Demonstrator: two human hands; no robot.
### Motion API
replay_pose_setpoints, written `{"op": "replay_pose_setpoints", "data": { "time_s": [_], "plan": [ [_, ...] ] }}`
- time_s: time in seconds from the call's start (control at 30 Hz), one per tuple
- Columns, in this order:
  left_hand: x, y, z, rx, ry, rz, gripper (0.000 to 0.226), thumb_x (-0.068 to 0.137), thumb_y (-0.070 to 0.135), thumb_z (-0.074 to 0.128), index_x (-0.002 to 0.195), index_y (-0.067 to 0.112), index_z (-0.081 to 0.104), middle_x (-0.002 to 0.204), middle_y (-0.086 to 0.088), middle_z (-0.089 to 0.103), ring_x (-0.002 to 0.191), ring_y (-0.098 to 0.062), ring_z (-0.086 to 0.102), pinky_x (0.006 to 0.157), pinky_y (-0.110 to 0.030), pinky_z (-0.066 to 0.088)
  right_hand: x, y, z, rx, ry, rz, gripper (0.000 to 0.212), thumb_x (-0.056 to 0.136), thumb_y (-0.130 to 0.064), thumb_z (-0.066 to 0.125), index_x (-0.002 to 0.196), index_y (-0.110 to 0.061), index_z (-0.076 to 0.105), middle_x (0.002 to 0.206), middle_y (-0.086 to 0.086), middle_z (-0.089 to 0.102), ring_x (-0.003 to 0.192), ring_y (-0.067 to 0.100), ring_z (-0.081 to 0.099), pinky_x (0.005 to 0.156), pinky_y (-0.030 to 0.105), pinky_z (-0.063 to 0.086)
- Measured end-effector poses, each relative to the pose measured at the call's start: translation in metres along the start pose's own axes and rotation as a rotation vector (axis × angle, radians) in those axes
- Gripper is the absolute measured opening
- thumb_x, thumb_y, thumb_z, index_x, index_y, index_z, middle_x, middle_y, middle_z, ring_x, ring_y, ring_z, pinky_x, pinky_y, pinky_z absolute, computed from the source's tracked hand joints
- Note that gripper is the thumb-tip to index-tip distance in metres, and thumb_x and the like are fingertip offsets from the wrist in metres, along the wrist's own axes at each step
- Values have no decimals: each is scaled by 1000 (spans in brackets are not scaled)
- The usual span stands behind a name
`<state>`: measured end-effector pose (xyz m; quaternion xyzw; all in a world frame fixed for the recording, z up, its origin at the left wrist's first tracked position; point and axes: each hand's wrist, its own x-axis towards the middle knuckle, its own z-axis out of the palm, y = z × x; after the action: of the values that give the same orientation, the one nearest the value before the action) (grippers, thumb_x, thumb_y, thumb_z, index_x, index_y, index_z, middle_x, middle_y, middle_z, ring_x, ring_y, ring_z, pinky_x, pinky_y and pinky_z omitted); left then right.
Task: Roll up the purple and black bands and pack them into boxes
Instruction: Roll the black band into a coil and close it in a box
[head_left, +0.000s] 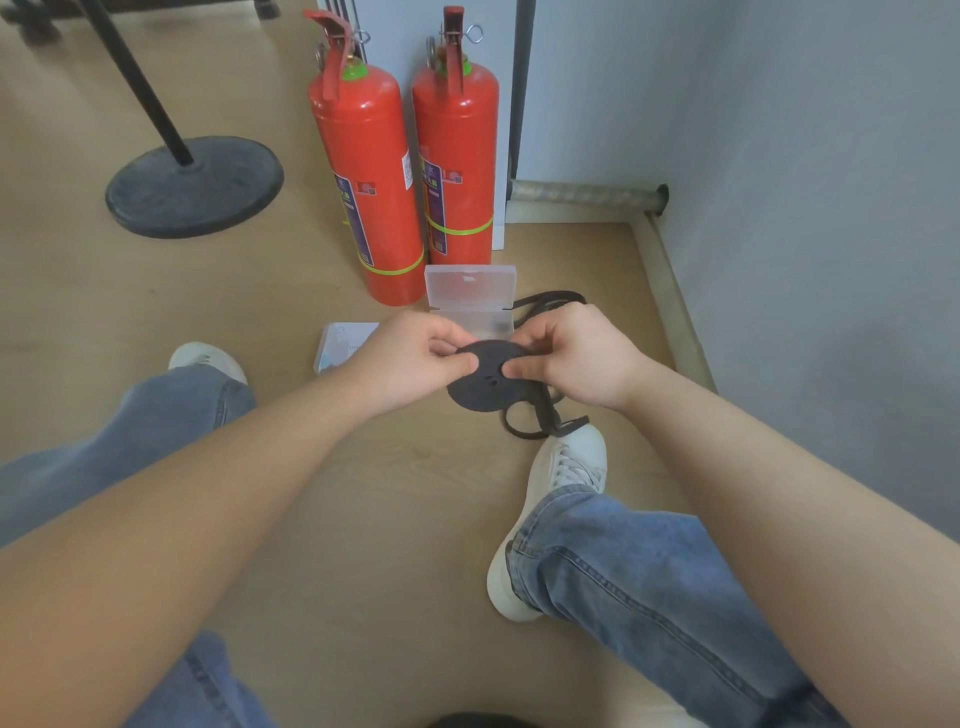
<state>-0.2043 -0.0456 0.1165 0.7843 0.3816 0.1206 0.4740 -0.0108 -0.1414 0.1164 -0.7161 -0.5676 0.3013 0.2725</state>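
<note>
Black band (485, 382) is wound into a flat disc, held mid-frame above the floor. Left hand (410, 358) pinches the disc's left edge, thumb on the face. Right hand (576, 358) pinches the right edge, thumb pressed on the face near the centre.

Loose tail (540, 421) drops from the disc's lower right and loops on the floor just above the white shoe (571, 467). More of it shows behind the right hand, so my read is that the rolling isn't done.

Doing it well, as I judge it:
- clamp the disc flat between thumbs and fingers so the inner turns don't cone out
- feed the tail in under light tension, flat, no twist
- rotate the disc with one hand and guide the tail with the other
- pin the free end before moving to the box

Clear box (470, 291) sits open just behind the hands, lid up, in front of the red extinguishers (363, 171). A second box (343, 345) lies left of the left hand, partly covered.

Hard to tell:
- fingers behind the disc are hidden
- can't tell how much tail remains, since the right hand covers part of it
- purple band isn't visible, and I can't make out the contents of either box
</note>
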Motion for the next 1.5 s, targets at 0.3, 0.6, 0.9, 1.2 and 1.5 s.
{"op": "replay_pose_setpoints", "data": {
  "time_s": [0.3,0.6,0.9,1.2,1.5],
  "plan": [
    [-2,-9,5,184,8,6,11,81,30,81,91,26,79,84,7,76,78,-6,71,78,-36,62,0,0,8,-47,-86,-20,13,84,-24,82,97,-27,80,74,-18,74,70,-4,69,63,10,48],
    [-1,-12,10,-341,3,-136,9,91,14,72,100,12,73,100,-7,77,92,-15,76,80,-31,62,-6,11,-6,437,-20,88,16,89,-9,77,105,-8,79,88,7,80,71,14,74,60,22,55],
    [2,-6,-2,-5,-97,-26,9,87,28,76,91,36,74,92,9,77,89,-7,73,75,-31,62,-1,1,1,231,-45,5,13,81,-14,85,93,-17,83,76,-6,79,70,11,75,66,24,58],
    [2,-6,-4,-33,-36,-6,7,93,22,70,98,20,73,99,2,73,79,-9,73,63,-26,62,-2,7,-7,340,-132,35,14,87,-11,79,99,-18,80,90,7,80,80,17,73,81,33,61],
    [1,-7,-1,-143,-127,-149,10,95,25,66,105,23,68,110,-1,71,103,-13,69,77,-40,64,0,9,3,299,12,-9,11,87,-12,79,98,-16,81,86,4,80,84,29,76,80,38,63]
  ]
}}
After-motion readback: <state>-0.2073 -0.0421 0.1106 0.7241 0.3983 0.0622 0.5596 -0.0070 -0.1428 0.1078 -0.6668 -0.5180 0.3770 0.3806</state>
